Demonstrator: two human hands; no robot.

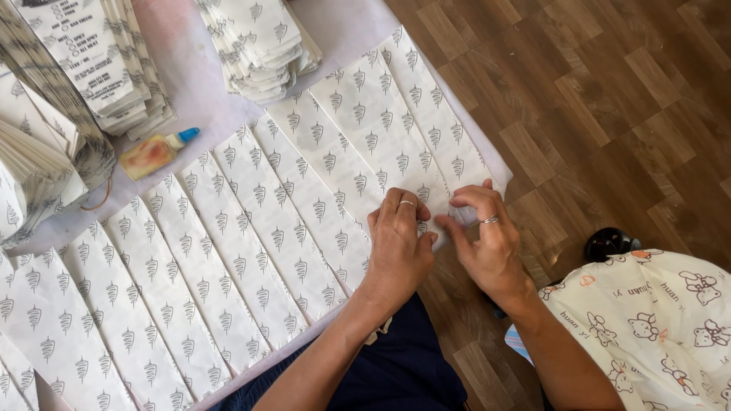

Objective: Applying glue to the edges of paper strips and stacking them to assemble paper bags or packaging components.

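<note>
Both hands (445,240) press paper bag (411,129) edge.

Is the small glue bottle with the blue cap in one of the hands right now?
No, the small glue bottle with the blue cap lies on the table, apart from both hands.
</note>
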